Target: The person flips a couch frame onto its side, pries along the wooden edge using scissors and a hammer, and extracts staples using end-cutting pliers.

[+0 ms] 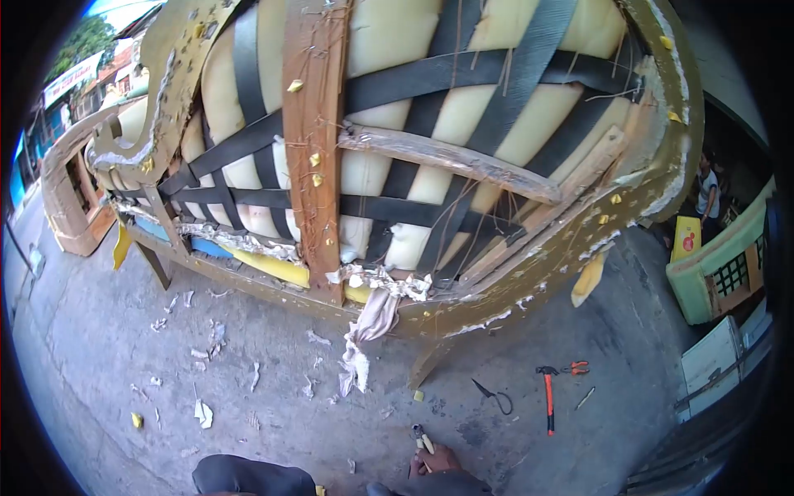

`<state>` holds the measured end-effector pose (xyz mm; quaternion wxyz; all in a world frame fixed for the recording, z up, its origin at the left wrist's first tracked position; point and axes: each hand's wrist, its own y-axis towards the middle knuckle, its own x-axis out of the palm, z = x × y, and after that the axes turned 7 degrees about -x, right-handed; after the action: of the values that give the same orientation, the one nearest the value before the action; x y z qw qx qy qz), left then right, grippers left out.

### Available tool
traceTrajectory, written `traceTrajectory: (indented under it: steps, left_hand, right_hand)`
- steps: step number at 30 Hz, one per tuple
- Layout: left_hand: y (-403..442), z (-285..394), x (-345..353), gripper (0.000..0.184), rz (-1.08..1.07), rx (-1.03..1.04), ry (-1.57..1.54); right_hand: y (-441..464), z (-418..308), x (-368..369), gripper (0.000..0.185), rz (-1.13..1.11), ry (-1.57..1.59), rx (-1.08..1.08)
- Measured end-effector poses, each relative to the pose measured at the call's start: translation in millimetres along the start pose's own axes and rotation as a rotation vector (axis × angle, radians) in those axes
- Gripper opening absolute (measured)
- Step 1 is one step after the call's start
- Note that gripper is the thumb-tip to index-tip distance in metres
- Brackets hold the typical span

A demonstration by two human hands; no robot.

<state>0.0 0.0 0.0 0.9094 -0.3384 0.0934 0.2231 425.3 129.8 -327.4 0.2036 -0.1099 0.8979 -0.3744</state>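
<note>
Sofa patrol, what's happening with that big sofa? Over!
Right hand holding pale-handled tool; left hand unseen. Sofa back open, black straps showing. Torn cloth dangling below.

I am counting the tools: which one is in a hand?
The pale-handled tool, gripped by the right hand; the dark scissors, red-handled hammer and orange-handled pliers lie on the floor.

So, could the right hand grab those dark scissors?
Probably yes: the scissors lie on bare floor nearby, nothing visible between, though the right hand would likely need to release its pincer-like tool first.
</note>
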Motion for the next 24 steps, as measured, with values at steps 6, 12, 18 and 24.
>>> traceTrajectory:
  steps: [6,12,18,24]
  left_hand:
    - [45.2,20.4,-1.0,0.042,0.571,0.916,0.818]
    - [83.8,2.1,10.8,0.024,0.317,0.563,0.531]
    - [69.3,50.0,-17.8,0.040,0.077,0.027,0.579]
    - [19.4,25.4,-21.3,0.052,0.198,0.126,0.824]
  right_hand:
    - [15.0,-41.1,-16.4,0.052,0.476,-0.491,-0.274]
    - [12.3,-55.4,-70.7,0.066,0.883,-0.542,-0.277]
    - [-14.9,-124.1,-89.4,0.040,0.019,0.093,-0.352]
    - [-179.1,-266.8,-110.0,0.048,-0.414,0.047,-0.077]
